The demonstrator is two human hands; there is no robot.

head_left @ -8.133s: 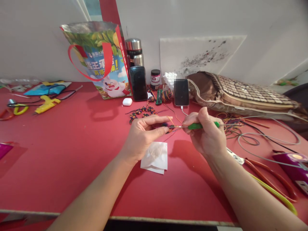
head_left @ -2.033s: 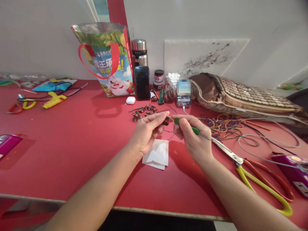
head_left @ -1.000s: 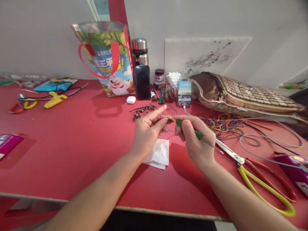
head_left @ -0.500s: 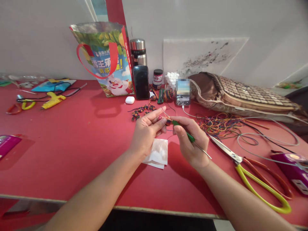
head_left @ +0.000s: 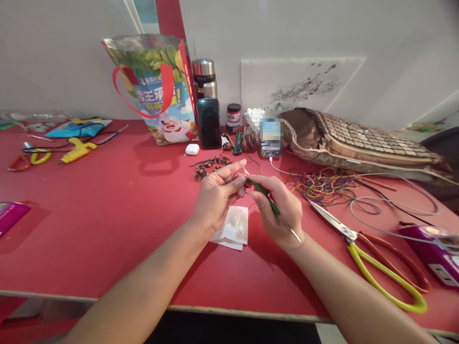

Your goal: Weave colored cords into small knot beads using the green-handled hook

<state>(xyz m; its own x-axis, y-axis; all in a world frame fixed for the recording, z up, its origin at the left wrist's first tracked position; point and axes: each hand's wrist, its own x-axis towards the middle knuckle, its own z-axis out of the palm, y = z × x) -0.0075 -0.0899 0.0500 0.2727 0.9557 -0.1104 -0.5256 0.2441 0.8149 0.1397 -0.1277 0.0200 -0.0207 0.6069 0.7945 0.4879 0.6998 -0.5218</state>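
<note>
Between thumb and fingers, my left hand (head_left: pixel 215 198) pinches a small dark multicoloured crochet piece (head_left: pixel 247 182), mostly hidden by the fingers. A pink round spot (head_left: pixel 235 176) shows near the thumb, and a thin yarn runs up to the raised index finger. My right hand (head_left: pixel 283 208) is closed on a crochet hook (head_left: pixel 270 203) with a green grip. Its front end meets the crochet piece; its metal rear end points down toward my wrist. Below the hands lies a folded white paper (head_left: pixel 234 227). Just beyond them is a curled multicoloured knotted strand (head_left: pixel 204 168).
Large scissors (head_left: pixel 346 231) and a tangle of yarn (head_left: pixel 322 186) lie right, beside a purple power strip (head_left: pixel 430 248). A printed bag (head_left: pixel 168 95), flask (head_left: pixel 204 71), black phone (head_left: pixel 209 124) and second phone (head_left: pixel 270 148) stand behind. A yellow glue gun (head_left: pixel 77 150) lies left.
My right hand and the hook have shifted slightly left, closer to my left hand, and the hook slants more steeply. The whole view has shifted a little. Both holds stay the same.
</note>
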